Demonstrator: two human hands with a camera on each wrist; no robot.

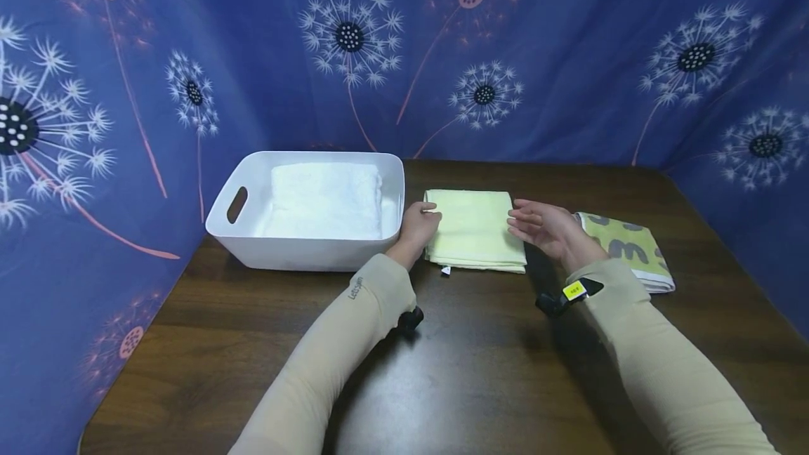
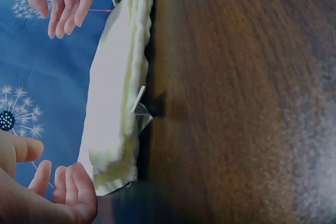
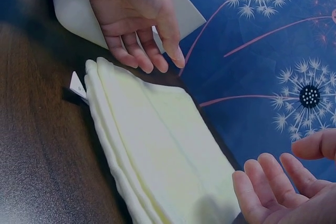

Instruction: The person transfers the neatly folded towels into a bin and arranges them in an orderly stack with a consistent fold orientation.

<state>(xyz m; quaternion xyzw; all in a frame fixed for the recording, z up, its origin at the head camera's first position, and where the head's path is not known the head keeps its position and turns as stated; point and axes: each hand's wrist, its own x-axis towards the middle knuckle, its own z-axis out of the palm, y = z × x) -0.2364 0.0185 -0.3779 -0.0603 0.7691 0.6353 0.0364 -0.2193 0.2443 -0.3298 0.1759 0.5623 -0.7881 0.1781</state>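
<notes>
Left hand (image 1: 416, 229) and right hand (image 1: 551, 232), fingers relaxed, empty, flank yellow towel (image 1: 475, 227) beside bin (image 1: 303, 255) holding white towel (image 1: 325, 199).

A pale yellow towel (image 1: 475, 230) lies flat on the bench (image 1: 468, 364), folded in a layered square, a white tag (image 1: 446, 271) poking out.

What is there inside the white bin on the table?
Inside the white bin lies a folded white cloth, its upper side visible. Whatever may lie beneath the cloth is covered and cannot be seen.
</notes>
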